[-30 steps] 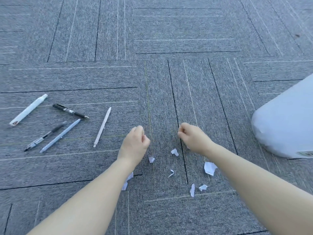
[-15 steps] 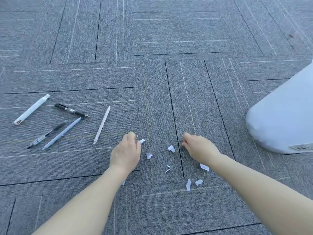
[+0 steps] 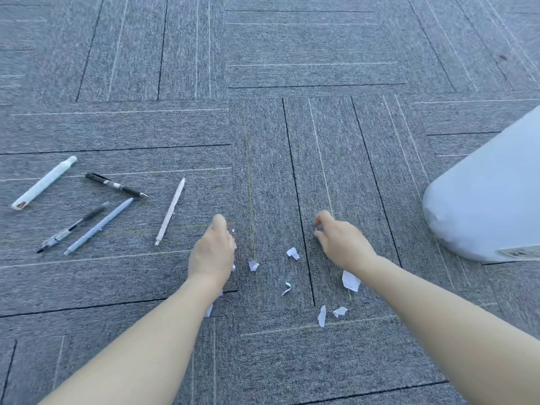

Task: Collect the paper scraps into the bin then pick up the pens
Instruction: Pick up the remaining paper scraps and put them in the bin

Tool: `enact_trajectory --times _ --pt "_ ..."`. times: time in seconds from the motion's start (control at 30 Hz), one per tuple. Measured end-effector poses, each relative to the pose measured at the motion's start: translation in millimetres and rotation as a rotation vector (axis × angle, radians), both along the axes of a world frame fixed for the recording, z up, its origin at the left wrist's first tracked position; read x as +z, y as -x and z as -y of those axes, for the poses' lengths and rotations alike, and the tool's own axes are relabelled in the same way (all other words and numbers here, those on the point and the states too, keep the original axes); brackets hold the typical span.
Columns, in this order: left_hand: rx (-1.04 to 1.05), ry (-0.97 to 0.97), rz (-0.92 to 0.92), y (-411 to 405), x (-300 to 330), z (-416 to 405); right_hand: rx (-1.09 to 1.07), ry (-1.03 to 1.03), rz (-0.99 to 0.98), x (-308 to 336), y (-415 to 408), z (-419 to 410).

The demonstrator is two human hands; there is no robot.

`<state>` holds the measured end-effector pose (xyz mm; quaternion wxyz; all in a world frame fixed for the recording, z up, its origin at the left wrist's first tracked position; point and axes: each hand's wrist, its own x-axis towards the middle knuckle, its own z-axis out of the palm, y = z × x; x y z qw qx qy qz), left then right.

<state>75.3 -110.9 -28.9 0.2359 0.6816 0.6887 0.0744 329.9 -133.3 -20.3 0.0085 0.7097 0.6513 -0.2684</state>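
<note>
Both hands reach over the grey carpet floor [image 3: 292,54]: the left hand [image 3: 211,252] curled, its grip unclear; the right hand [image 3: 342,244] pinching, contents unclear. Paper scraps [image 3: 293,253] lie between them, pens [image 3: 170,211] at 9 o'clock, bin [image 3: 491,200] at 3 o'clock.

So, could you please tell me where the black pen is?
The black pen lies on the carpet at far left, between the white marker and the grey pen.
</note>
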Motion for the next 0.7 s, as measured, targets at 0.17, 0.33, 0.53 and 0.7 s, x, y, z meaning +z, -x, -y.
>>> enact_trajectory --times 0.17,0.33,0.53,0.7 --pt "-0.08 0.047 -0.07 0.6 3.0 -3.5 0.084 0.006 0.13 2.5 4.4 -16.3" --pt "-0.188 0.052 -0.189 -0.6 0.6 -5.6 0.012 0.124 -0.076 7.1 10.4 -13.0" --pt "-0.23 0.045 -0.195 1.9 -0.7 -9.6 0.106 0.161 -0.158 12.9 31.8 10.7" --pt "-0.245 0.016 -0.173 28.9 -2.8 15.1 0.246 0.109 -0.1 13.4 42.8 16.3"
